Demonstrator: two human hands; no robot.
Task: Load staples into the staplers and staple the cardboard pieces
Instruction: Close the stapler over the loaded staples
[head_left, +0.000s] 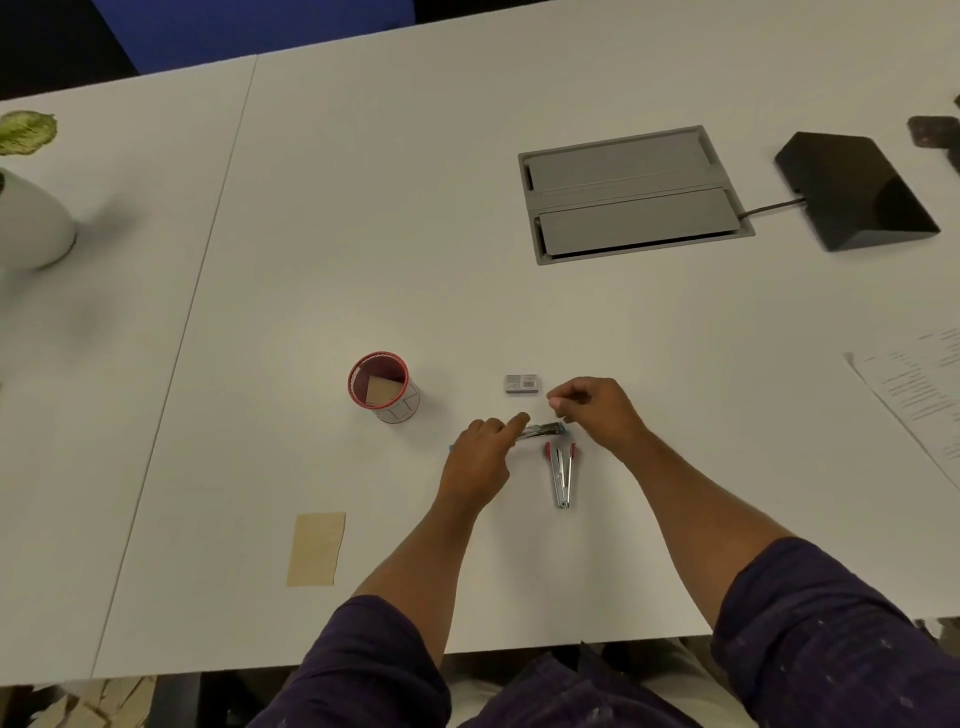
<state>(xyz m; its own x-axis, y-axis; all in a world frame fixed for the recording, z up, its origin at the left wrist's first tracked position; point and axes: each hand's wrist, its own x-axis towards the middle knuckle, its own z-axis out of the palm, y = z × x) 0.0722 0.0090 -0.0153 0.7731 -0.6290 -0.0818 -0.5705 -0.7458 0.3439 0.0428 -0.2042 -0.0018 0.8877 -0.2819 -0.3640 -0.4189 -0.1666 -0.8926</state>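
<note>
My left hand (480, 457) grips a small blue stapler (543, 430) that lies on the white table, with the index finger stretched along its top. My right hand (597, 410) hovers just above the stapler's right end, its fingertips pinched together on something too small to make out. A second stapler (562, 475) with pink ends lies open just below, near my left hand. A small staple box (523, 384) sits behind the hands. One tan cardboard piece (317, 548) lies flat at the front left. Another cardboard piece (383, 391) stands inside a red-rimmed cup (382, 387).
A grey cable hatch (631, 195) is set into the table at the back right, with a black device (857, 189) and its cable beside it. Printed papers (919, 395) lie at the right edge. A white plant pot (31, 223) stands at the far left.
</note>
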